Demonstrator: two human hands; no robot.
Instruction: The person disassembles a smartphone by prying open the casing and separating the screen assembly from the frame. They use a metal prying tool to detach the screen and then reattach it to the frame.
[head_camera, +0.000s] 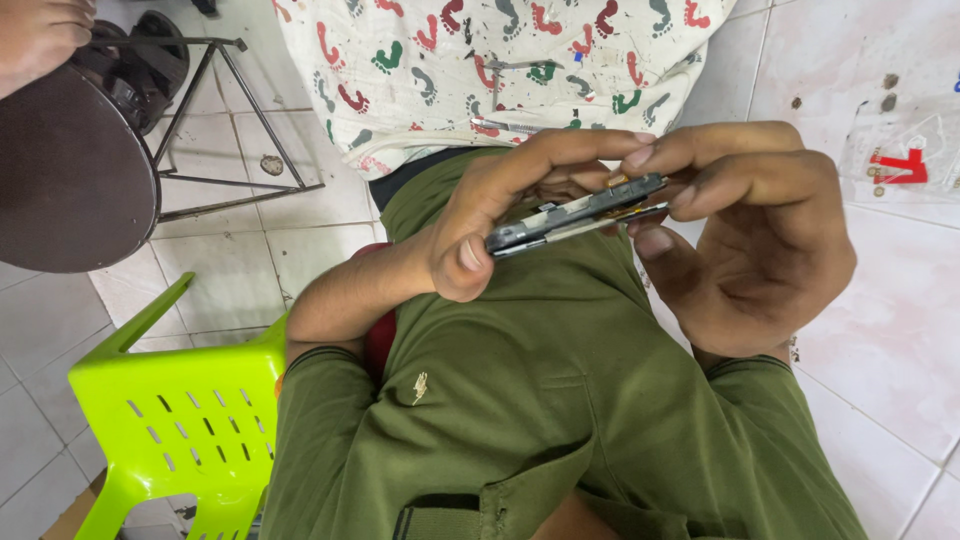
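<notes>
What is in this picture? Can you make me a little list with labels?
Held thing: thin grey opened phone frame, seen edge-on
Left hand: grips the frame's left end, thumb on its edge
Right hand: fingertips pinch the frame's right end
Clothing: olive green shirt
In front: white cloth with red and green footprint pattern
Nearby: lime green plastic chair, round dark brown stool
Floor: pale tiles

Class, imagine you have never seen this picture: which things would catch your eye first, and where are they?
In the upper middle, the left hand and right hand hold a thin opened phone edge-on between them. A bright lime-green plastic chair stands out at lower left. Along the top lies a white cloth with coloured footprints.
</notes>
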